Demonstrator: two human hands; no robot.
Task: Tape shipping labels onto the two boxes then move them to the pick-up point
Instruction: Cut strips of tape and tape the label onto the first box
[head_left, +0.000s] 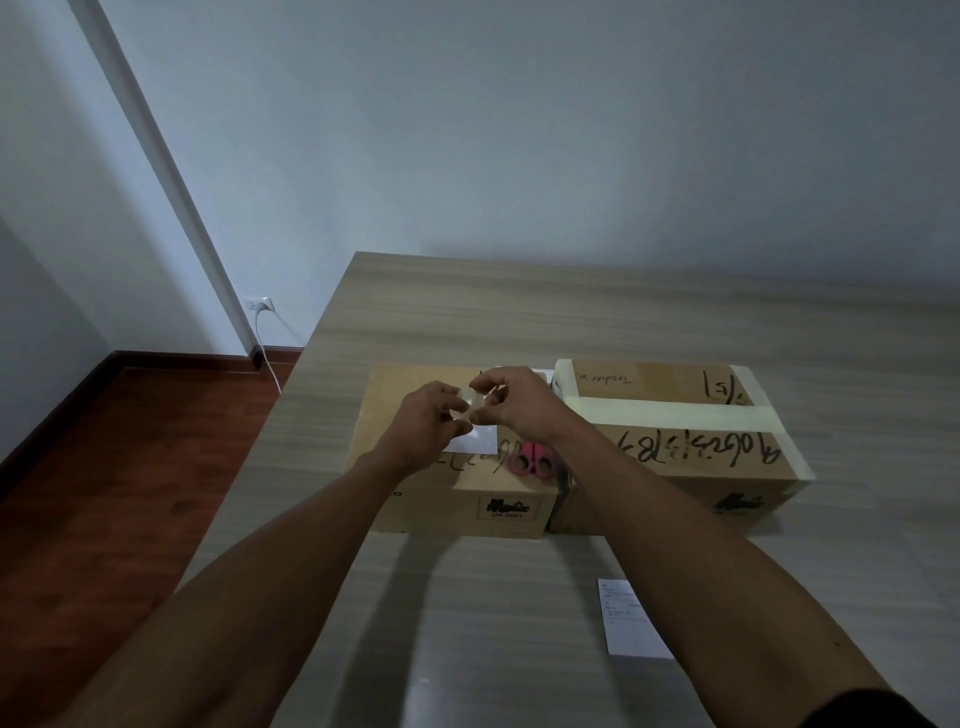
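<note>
Two cardboard boxes sit side by side, touching or nearly so, on a wood-grain bench (519, 312). The left box (410, 493) carries a white shipping label (480, 441) flat on its top, partly hidden behind the hands, and a pair of pink-handled scissors (530, 461) lies on the same top near the box's right edge. The right box (675, 447) is banded with pale tape and has dark handwriting across its top.

Both hands are raised over the left box, meeting at a small roll of clear tape (470, 404). The left hand (426, 421) has its fingers curled around the roll from the left side. The right hand (519, 405) pinches at the roll's upper edge with thumb and fingertips drawn close together — whether it has a free end of tape between them cannot be told.

A second shipping label (631, 616) lies flat on the bench nearer the person, well apart from the boxes, on the right side — printed side up, its text too small to read.
</note>
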